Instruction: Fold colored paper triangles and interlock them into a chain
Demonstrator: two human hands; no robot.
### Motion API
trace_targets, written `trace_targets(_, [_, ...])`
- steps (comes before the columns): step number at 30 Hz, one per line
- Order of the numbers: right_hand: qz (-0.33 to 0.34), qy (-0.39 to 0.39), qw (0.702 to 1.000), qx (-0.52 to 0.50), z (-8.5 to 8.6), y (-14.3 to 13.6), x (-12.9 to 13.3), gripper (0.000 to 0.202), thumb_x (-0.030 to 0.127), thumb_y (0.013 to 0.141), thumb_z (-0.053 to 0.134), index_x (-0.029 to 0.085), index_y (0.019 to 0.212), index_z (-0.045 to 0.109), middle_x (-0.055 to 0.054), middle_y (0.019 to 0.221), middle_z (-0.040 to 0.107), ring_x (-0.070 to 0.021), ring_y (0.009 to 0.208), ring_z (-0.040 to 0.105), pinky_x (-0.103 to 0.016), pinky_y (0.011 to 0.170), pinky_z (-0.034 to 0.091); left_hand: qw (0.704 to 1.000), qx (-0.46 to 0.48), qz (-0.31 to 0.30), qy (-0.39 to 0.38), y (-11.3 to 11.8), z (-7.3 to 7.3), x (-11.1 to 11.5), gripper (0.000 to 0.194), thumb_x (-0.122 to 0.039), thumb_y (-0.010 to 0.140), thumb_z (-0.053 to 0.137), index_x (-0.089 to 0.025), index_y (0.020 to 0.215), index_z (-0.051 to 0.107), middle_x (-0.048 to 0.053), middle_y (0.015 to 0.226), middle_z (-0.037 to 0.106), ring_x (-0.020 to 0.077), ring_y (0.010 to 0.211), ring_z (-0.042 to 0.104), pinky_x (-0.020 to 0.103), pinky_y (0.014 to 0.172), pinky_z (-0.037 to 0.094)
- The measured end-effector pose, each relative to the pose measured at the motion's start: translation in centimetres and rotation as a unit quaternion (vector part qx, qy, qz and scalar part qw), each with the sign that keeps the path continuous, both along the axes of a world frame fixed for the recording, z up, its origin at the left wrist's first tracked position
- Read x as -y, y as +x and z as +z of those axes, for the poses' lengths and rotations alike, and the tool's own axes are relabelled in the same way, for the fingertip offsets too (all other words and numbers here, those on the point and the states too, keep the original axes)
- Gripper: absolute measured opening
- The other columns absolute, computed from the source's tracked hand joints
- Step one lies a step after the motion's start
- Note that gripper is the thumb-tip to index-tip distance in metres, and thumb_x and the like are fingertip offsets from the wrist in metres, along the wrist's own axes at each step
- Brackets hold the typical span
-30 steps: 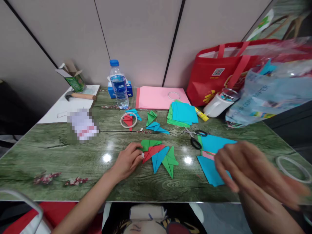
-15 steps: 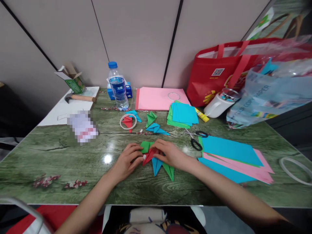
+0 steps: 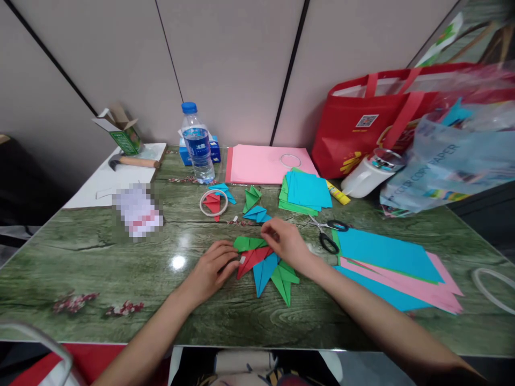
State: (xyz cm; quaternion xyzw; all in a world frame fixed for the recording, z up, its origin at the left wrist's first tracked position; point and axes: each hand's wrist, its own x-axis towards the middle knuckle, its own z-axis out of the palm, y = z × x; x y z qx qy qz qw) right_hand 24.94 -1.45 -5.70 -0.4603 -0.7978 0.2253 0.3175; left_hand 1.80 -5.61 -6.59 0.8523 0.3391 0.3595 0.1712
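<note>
Several folded paper pieces lie joined in a fan: a green one (image 3: 247,244) at the upper left, a red one (image 3: 252,259), a blue one (image 3: 264,272) and green ones (image 3: 285,281) at the lower right. A small white tab rests on the red piece. My left hand (image 3: 214,269) lies at the fan's left edge, fingers slightly curled, the fingertips touching or nearly touching the paper. Above the fan's upper right, my right hand (image 3: 284,241) is raised with thumb and fingertips together; whatever they may hold is too small to make out.
Loose folded pieces, blue (image 3: 257,213), green (image 3: 251,198) and red, lie behind the fan, with a tape roll (image 3: 213,203). Scissors (image 3: 329,243), coloured sheets (image 3: 386,254) and a square-paper stack (image 3: 308,188) are rightward. A water bottle (image 3: 198,147) stands behind.
My right hand has lifted off the fan and moved up and right, uncovering the red, blue and green pieces. My left hand stays beside the fan. The view has shifted slightly.
</note>
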Motion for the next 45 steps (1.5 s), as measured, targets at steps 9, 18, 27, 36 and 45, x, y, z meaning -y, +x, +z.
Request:
trace_targets(9, [0.039, 0.031, 0.993, 0.106, -0.2, 1.2, -5.1, 0.030, 0.004, 0.079, 0.051, 0.018, 0.101, 0.065, -0.010, 0.108, 0.055, -0.0223, 0.101, 0.054, -0.037, 0.088, 0.044, 1.000, -0.004, 0.003, -0.015, -0.2, -0.3, -0.2, 0.019, -0.021, 0.090, 0.052, -0.018, 0.107, 0.060, 0.007, 0.097, 0.066, 0.0190, 0.098, 0.056, 0.037, 0.085, 0.051])
trace_targets(18, [0.009, -0.047, 0.994, 0.097, -0.5, 2.0, -5.6, 0.028, 0.009, 0.069, 0.069, 0.017, 0.095, 0.066, -0.003, 0.082, 0.061, -0.0146, 0.070, 0.055, -0.026, 0.064, 0.042, 0.999, -0.030, 0.006, -0.045, -0.3, -0.2, -0.2, 0.023, -0.025, 0.091, 0.050, -0.019, 0.111, 0.059, 0.008, 0.104, 0.062, 0.0198, 0.103, 0.053, 0.040, 0.089, 0.048])
trace_targets(27, [-0.093, -0.166, 0.963, -0.192, -0.2, 4.5, -5.1, 0.029, 0.039, 0.068, 0.071, 0.017, 0.084, 0.063, 0.003, 0.059, 0.057, -0.0127, 0.053, 0.055, -0.027, 0.053, 0.047, 0.999, -0.028, -0.005, -0.042, -0.2, -0.1, -0.2, 0.022, -0.022, 0.090, 0.051, -0.019, 0.110, 0.059, 0.008, 0.104, 0.062, 0.0204, 0.104, 0.053, 0.040, 0.091, 0.048])
trace_targets(36, [-0.122, -0.225, 0.869, -0.424, -0.3, 4.0, -3.4, 0.055, 0.034, 0.053, 0.083, 0.023, 0.099, 0.055, 0.007, 0.078, 0.048, -0.0045, 0.053, 0.051, -0.031, 0.066, 0.060, 0.998, -0.043, -0.012, -0.039, -0.2, 0.0, -0.1, 0.022, -0.021, 0.090, 0.051, -0.018, 0.111, 0.058, 0.008, 0.105, 0.061, 0.0188, 0.104, 0.053, 0.039, 0.092, 0.047])
trace_targets(45, [-0.032, -0.237, 0.899, -0.367, 0.7, 2.2, -2.4, 0.060, 0.029, 0.064, 0.075, 0.026, 0.113, 0.041, 0.006, 0.077, 0.049, -0.0091, 0.057, 0.055, -0.032, 0.064, 0.058, 0.997, -0.061, -0.012, -0.037, -0.1, 0.2, 0.0, 0.021, -0.022, 0.092, 0.048, -0.018, 0.109, 0.059, 0.008, 0.104, 0.061, 0.0199, 0.102, 0.054, 0.040, 0.091, 0.049])
